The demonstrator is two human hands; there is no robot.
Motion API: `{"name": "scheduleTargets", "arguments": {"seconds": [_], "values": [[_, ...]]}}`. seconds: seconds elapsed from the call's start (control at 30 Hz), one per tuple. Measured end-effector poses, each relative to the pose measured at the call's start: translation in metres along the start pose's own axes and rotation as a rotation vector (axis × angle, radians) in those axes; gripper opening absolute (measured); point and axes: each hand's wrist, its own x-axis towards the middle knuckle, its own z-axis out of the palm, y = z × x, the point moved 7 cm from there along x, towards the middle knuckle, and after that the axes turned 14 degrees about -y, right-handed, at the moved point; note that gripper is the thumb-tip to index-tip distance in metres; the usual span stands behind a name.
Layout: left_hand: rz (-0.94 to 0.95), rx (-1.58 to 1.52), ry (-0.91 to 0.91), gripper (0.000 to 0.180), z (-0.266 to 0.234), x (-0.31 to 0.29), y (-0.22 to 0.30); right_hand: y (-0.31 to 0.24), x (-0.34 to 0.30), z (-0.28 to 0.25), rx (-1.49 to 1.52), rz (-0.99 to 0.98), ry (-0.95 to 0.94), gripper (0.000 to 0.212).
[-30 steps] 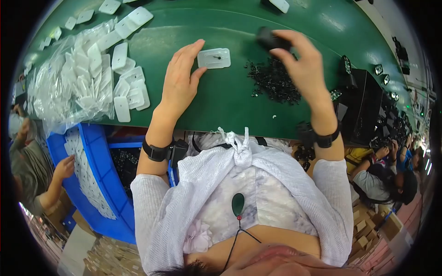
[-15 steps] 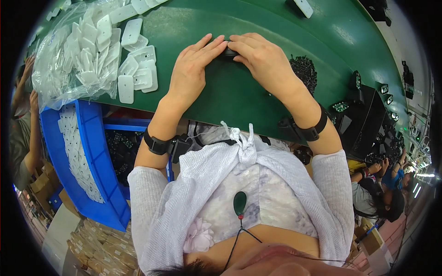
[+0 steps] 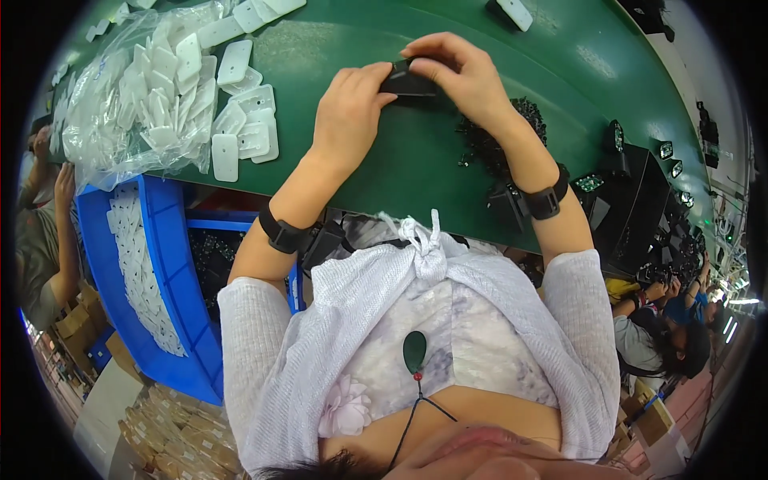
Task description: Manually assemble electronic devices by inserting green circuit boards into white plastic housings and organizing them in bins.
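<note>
A dark, boxy black casing (image 3: 411, 82) is held between my two hands over the green table (image 3: 320, 60). My left hand (image 3: 349, 110) grips its left end, with the thumb at the lower edge and the fingers along the top. At the other end, my right hand (image 3: 466, 80) pinches the casing between thumb and curled fingers. Its inner side is hidden from view. Beside my right forearm is a heap of tiny black parts (image 3: 524, 120). To the left of my left hand lie loose white flat plates (image 3: 254, 139).
A clear plastic bag (image 3: 132, 132) full of white plates covers the table's left. Below it stands a blue bin (image 3: 172, 280) with white pieces inside. Several black units with green circuit boards (image 3: 590, 183) sit at the right. A white-topped black piece (image 3: 512, 14) lies far off.
The casing has tilted up and more of it shows. My right hand has shifted right and up, and my left hand has moved right, its fingers now curled round the end.
</note>
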Motion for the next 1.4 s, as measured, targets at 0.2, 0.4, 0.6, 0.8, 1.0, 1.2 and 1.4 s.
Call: {"name": "scheduleTargets", "arguments": {"seconds": [0.2, 0.4, 0.6, 0.8, 1.0, 1.2, 1.4], "values": [[-0.367, -1.337, -0.086, 0.036, 0.031, -0.012, -0.014, -0.002, -0.034, 0.015, 0.446, -0.032, 0.127, 0.035], [-0.289, -1.461, -0.190, 0.036, 0.030, -0.004, 0.018, -0.020, -0.046, 0.001, 0.306, -0.154, 0.254, 0.038], [-0.195, -0.291, 0.262, 0.027, -0.060, 0.028, -0.058, -0.020, -0.072, -0.114, -0.052, -0.104, 0.419, 0.038], [-0.175, 0.307, 0.210, 0.026, -0.097, 0.075, -0.170, 0.033, -0.080, -0.220, -0.406, 0.186, 0.460, 0.035], [-0.215, 0.546, 0.091, 0.031, -0.099, 0.100, -0.175, 0.073, -0.069, -0.260, -0.348, 0.362, 0.332, 0.035], [-0.092, 0.765, -0.170, 0.054, -0.082, 0.093, -0.170, 0.123, -0.075, -0.305, -0.362, 0.475, 0.253, 0.042], [-0.125, 0.474, -0.242, 0.053, -0.083, 0.090, -0.200, 0.075, -0.072, -0.279, -0.489, 0.495, 0.427, 0.060]]}}
